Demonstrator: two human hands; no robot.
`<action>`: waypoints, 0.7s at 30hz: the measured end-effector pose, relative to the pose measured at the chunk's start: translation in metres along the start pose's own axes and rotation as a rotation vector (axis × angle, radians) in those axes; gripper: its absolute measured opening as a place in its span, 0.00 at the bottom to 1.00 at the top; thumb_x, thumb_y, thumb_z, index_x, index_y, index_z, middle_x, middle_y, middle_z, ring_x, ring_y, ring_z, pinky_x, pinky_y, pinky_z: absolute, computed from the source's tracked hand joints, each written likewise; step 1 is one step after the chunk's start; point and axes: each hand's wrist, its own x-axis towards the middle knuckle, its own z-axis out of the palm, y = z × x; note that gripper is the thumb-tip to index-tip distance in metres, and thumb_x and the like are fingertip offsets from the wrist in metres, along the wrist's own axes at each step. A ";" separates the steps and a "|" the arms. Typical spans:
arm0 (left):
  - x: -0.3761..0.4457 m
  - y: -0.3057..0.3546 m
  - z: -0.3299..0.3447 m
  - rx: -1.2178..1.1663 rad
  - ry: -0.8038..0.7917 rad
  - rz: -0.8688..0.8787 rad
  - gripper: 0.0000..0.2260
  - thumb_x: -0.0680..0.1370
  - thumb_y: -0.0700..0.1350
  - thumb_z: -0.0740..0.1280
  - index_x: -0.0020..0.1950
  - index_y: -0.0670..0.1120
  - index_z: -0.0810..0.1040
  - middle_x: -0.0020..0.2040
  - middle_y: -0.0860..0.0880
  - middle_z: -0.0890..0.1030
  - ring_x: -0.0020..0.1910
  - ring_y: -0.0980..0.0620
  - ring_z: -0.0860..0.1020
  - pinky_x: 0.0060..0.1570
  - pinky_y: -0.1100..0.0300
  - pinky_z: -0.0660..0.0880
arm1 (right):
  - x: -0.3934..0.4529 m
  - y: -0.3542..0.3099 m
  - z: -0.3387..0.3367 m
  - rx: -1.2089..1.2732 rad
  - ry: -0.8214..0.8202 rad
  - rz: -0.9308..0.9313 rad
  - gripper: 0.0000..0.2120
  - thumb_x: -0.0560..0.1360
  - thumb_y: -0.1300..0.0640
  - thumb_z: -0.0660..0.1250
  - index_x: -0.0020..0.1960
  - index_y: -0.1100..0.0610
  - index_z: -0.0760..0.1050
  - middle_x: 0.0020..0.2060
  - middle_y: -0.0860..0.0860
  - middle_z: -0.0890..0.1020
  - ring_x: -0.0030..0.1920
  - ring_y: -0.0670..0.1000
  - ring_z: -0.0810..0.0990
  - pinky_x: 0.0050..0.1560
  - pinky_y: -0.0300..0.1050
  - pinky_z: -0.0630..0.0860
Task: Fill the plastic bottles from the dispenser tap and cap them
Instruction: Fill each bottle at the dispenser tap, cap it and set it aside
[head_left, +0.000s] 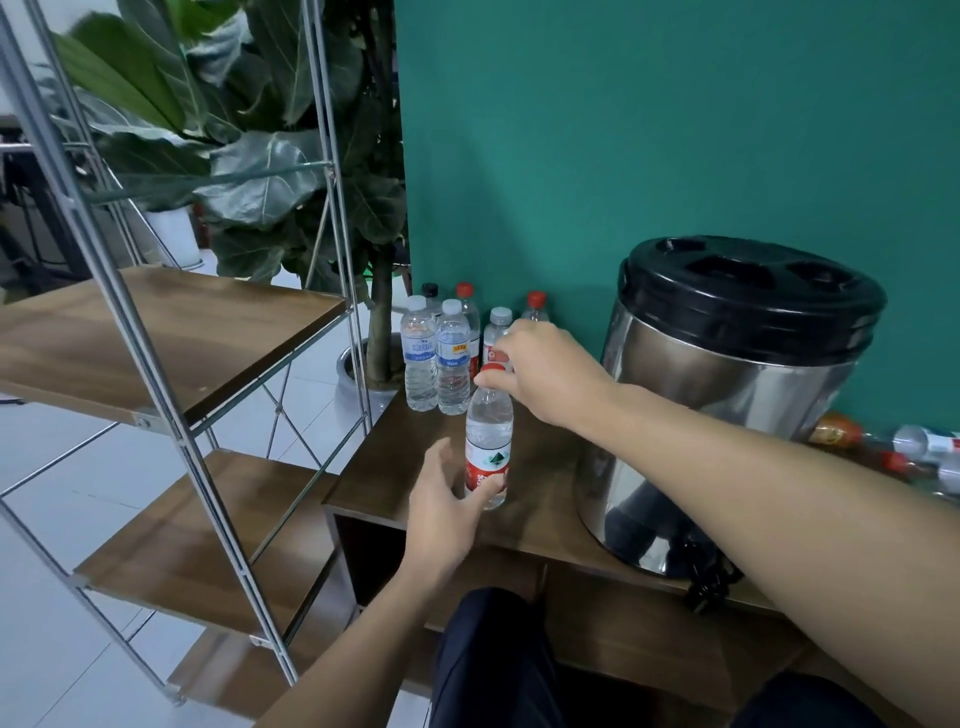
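Note:
A clear plastic bottle (489, 431) with a red label and a red cap (492, 369) stands upright on the low wooden table (524, 514). My left hand (444, 506) grips its lower part near the label. My right hand (545, 371) reaches over from the right and pinches the red cap. The steel dispenser (727, 395) with a black lid stands to the right, its black tap (706, 582) hanging over the table's front edge. Several capped bottles (439, 358) stand in a group at the back left of the table.
More bottles (904, 452) lie on their sides behind the dispenser at the right. A metal rack with wooden shelves (171, 338) rises close on the left. A large potted plant (291, 171) stands behind it, against a green wall. My knees show at the bottom.

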 end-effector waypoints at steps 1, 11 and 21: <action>-0.007 0.004 -0.003 0.040 0.061 0.045 0.34 0.79 0.57 0.81 0.80 0.54 0.69 0.75 0.56 0.79 0.73 0.54 0.78 0.71 0.53 0.78 | -0.006 -0.001 -0.004 -0.008 0.021 -0.004 0.20 0.83 0.40 0.72 0.54 0.59 0.81 0.50 0.53 0.80 0.49 0.56 0.81 0.49 0.54 0.77; -0.121 0.101 0.051 -0.104 -0.090 0.493 0.10 0.84 0.41 0.74 0.48 0.55 0.78 0.43 0.55 0.81 0.44 0.52 0.81 0.47 0.48 0.80 | -0.168 0.028 -0.031 0.274 0.358 0.047 0.02 0.83 0.53 0.75 0.52 0.50 0.85 0.44 0.41 0.81 0.45 0.45 0.80 0.50 0.50 0.79; -0.183 0.188 0.198 -0.203 -0.333 0.465 0.08 0.86 0.42 0.72 0.51 0.54 0.82 0.45 0.56 0.85 0.48 0.54 0.84 0.52 0.56 0.82 | -0.320 0.171 -0.041 0.336 0.504 0.445 0.07 0.86 0.58 0.70 0.54 0.50 0.85 0.44 0.40 0.85 0.45 0.41 0.83 0.46 0.40 0.79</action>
